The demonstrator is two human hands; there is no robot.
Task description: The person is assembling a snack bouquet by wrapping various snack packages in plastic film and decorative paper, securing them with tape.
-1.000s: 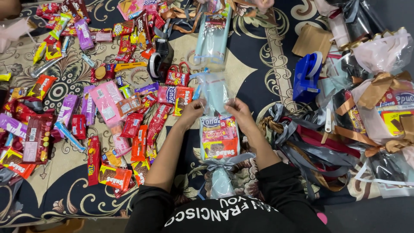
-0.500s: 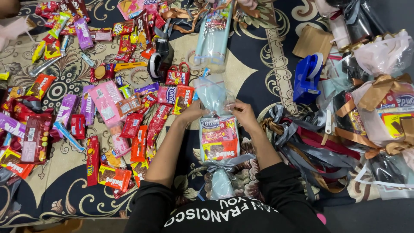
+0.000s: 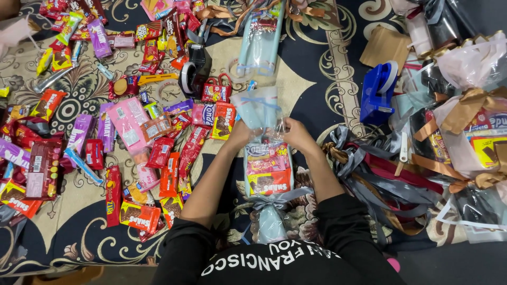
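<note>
floor: dark navy carpet, cream and gold scroll pattern | light: even, indoor | walls, furniture: out of view

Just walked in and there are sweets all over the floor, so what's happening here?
A person sitting on a patterned carpet grips the neck of a clear bag of snack packets with the left hand and right hand. Loose snack packets lie spread to the left; ribbons and a blue tape dispenser lie to the right.

Patterned carpet, strewn snack packets, ribbons, tape dispenser
</note>
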